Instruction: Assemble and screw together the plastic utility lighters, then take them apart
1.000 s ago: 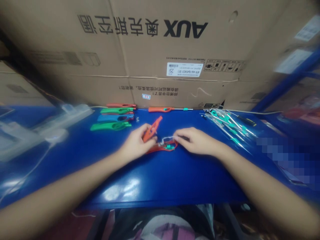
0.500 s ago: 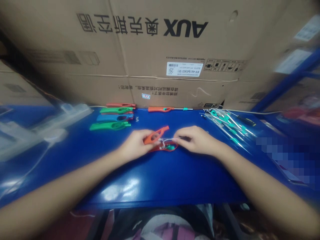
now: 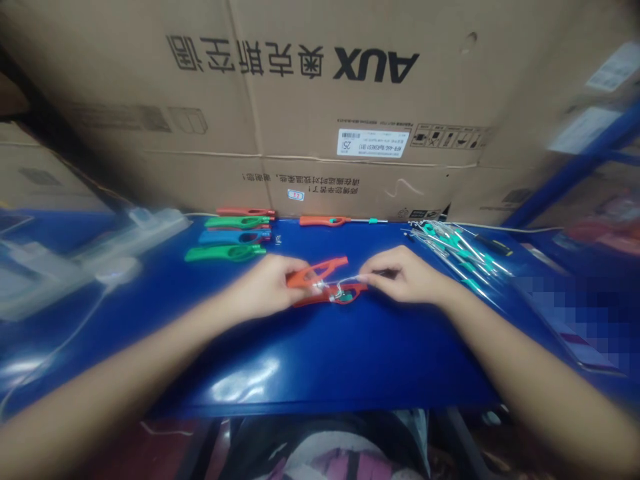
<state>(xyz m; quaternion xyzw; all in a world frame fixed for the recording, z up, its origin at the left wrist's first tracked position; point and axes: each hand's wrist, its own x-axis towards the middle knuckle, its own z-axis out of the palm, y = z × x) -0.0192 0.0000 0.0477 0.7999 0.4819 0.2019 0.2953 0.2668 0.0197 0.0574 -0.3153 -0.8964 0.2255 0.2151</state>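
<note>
My left hand (image 3: 267,283) is closed around the back of an orange lighter casing (image 3: 307,299). Its two halves are spread apart at the front, with the upper half (image 3: 333,265) tilted up. White wires (image 3: 341,287) and a small green part (image 3: 345,298) show inside the lower half. At the front of the casing, my right hand (image 3: 400,275) pinches a thin, rod-like item (image 3: 354,277) that reaches towards the wires. Something dark shows between the thumb and finger; most of the item is hidden by the hand, so its kind is unclear.
Green, blue and orange-red lighter casings (image 3: 225,253) lie at left-back. An orange lighter with a metal rod (image 3: 324,221) lies by the cardboard (image 3: 300,133). Metal rods with green parts (image 3: 457,250) are piled right. A white power strip (image 3: 100,257) stands on the blue table (image 3: 320,360).
Both hands and the opened casing appear slightly further right in the picture, as the view shifts a little. The upper half now sits a bit lower, and the grips are unchanged.
</note>
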